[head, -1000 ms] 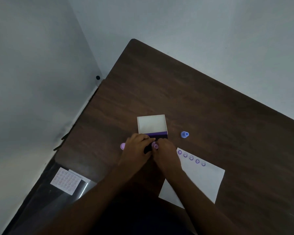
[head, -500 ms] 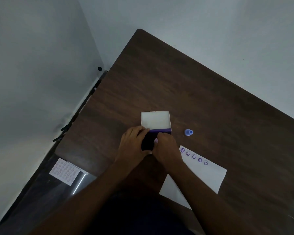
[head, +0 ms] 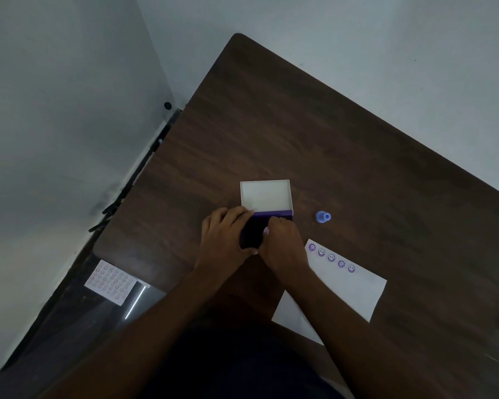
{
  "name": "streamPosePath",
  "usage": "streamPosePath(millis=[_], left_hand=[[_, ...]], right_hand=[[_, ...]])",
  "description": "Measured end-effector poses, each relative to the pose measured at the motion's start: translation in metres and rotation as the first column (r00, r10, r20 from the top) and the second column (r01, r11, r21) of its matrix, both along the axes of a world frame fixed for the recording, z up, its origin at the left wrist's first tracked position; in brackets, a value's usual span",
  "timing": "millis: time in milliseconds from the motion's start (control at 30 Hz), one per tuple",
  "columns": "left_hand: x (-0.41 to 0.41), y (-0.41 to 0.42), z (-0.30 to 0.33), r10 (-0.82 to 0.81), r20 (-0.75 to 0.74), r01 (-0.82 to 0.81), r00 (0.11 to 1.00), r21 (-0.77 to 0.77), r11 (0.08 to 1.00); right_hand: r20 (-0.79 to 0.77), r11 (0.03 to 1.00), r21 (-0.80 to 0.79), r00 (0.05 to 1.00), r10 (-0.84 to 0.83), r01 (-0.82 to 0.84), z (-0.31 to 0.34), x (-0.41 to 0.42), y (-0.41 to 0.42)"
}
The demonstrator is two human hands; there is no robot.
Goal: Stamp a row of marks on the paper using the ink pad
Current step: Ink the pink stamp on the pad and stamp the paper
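Observation:
The ink pad (head: pixel 254 230) lies open on the dark wooden table (head: pixel 329 145), its white lid (head: pixel 266 196) flipped up behind the dark purple pad. My left hand (head: pixel 224 236) grips the pad's left side. My right hand (head: pixel 283 243) is closed on a small pink stamp (head: pixel 266 231), whose top just shows, pressed down on the pad. To the right lies a white paper (head: pixel 349 289) with a row of several purple smiley marks (head: pixel 331 257) along its upper edge.
A small blue stamp (head: pixel 323 217) stands on the table right of the ink pad. A sheet of pink round stickers (head: pixel 110 282) lies below the table's left edge. A wall runs close along the table's far side and left corner.
The pink stamp in my right hand has gone down onto the ink pad and is now mostly hidden by my fingers. My left hand has stayed on the pad.

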State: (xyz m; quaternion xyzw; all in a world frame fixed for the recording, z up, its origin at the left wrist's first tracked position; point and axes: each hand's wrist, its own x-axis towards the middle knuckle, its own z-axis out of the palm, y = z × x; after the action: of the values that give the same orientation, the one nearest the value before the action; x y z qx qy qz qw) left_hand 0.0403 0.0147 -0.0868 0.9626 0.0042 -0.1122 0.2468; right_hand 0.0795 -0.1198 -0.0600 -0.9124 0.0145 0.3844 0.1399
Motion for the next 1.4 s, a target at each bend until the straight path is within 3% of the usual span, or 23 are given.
streamPosePath(millis=[167,433,967,1033,1100,1167,1200,1267,1333,1400], left_hand=[[0.001,0.002,0.000,0.005,-0.005,-0.005,1.000,0.016,1.000],[0.001,0.002,0.000,0.008,0.028,-0.009,1.000,0.024,1.000],[0.003,-0.004,0.013,-0.040,-0.046,0.044,0.998,0.094,0.995],[0.004,-0.004,0.015,-0.050,-0.045,0.054,0.998,0.103,0.993],[0.003,-0.003,0.018,-0.072,-0.038,0.076,0.997,0.110,0.991],[0.002,-0.004,0.020,-0.084,-0.038,0.087,0.996,0.115,0.989],[0.001,-0.006,0.022,-0.087,-0.041,0.091,0.995,0.110,0.990],[-0.002,-0.011,0.028,-0.099,-0.039,0.102,0.994,0.088,0.991],[-0.006,-0.017,0.035,-0.122,-0.007,0.122,0.992,0.087,0.989],[-0.009,-0.025,0.044,-0.141,0.031,0.138,0.990,0.077,0.987]], right_hand=[[-0.029,1.000,-0.018,1.000,0.009,-0.010,0.001,0.002,0.003],[0.062,1.000,0.002,0.998,0.011,-0.011,-0.001,0.001,0.003],[-0.054,0.998,-0.006,0.997,-0.062,0.061,-0.003,0.003,0.009],[-0.135,0.995,-0.023,0.986,-0.102,0.100,0.003,0.006,0.009],[-0.018,0.971,0.074,0.973,-0.228,0.229,0.009,-0.001,0.003],[0.138,0.857,0.282,0.866,-0.480,0.430,0.021,-0.015,-0.005],[0.136,0.777,0.353,0.793,-0.594,0.522,0.026,-0.022,-0.011],[-0.037,0.553,0.496,0.652,-0.757,0.670,0.033,-0.033,-0.028],[-0.389,0.160,0.575,0.441,-0.809,0.802,0.043,-0.041,-0.043],[-0.703,-0.259,0.535,0.255,-0.664,0.804,0.053,-0.050,-0.061]])
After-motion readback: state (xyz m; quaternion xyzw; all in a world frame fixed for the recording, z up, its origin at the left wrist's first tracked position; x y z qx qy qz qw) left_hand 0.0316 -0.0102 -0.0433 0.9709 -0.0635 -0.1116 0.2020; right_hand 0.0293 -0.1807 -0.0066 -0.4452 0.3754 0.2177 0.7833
